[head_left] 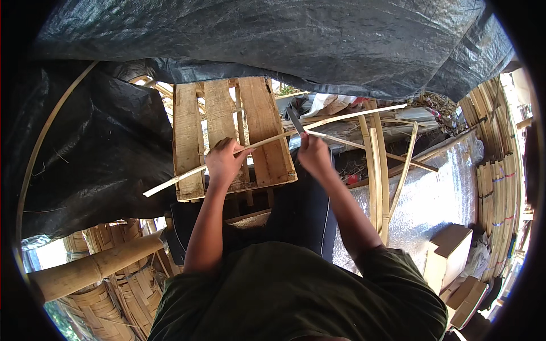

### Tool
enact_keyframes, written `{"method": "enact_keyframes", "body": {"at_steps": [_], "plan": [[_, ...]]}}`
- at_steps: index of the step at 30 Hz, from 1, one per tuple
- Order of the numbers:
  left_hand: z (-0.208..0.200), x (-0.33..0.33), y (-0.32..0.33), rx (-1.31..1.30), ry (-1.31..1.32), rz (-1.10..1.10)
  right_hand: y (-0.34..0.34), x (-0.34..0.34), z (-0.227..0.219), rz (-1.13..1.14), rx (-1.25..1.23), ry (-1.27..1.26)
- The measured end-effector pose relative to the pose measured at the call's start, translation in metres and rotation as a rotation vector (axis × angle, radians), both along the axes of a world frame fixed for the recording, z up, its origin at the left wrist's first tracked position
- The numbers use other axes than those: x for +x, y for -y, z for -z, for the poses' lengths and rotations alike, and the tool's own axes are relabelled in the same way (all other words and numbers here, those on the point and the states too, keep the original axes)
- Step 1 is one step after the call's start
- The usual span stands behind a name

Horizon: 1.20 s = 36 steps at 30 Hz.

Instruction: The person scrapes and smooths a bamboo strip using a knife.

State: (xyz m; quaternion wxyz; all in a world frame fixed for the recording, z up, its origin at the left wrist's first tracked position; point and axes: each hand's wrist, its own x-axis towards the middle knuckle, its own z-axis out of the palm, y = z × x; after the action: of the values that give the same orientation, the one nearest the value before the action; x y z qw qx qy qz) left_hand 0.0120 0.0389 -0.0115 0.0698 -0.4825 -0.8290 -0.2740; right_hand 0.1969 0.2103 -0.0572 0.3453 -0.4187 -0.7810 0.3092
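Currently, left hand (224,162) grip is closed on a bamboo strip (273,139). Right hand (313,154), at 3 o'clock, grips a knife (294,120) against it, above a wooden pallet (227,136).

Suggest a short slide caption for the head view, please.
Left hand steadies a long bamboo strip over a wooden pallet while right hand works a knife blade along it.

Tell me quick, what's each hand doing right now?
Left hand: closed around a long bamboo strip.
Right hand: closed on a knife, its blade set against the same strip.
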Motion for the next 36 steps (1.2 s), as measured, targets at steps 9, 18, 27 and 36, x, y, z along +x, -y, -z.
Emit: {"method": "enact_keyframes", "body": {"at_steps": [9,18,27,36], "plan": [[-0.003,0.003,-0.003,-0.05,0.042,-0.012,-0.003,0.009,-0.008,-0.066,-0.186,0.133],[-0.003,0.001,-0.002,-0.023,-0.01,-0.004,0.008,0.0,-0.012,-0.022,-0.182,0.018],[-0.006,0.004,-0.004,-0.024,0.012,-0.011,0.007,0.004,-0.027,-0.013,-0.393,0.175],[-0.003,0.003,-0.003,-0.023,0.036,-0.006,0.007,0.005,-0.021,-0.033,-0.418,0.17]]}}
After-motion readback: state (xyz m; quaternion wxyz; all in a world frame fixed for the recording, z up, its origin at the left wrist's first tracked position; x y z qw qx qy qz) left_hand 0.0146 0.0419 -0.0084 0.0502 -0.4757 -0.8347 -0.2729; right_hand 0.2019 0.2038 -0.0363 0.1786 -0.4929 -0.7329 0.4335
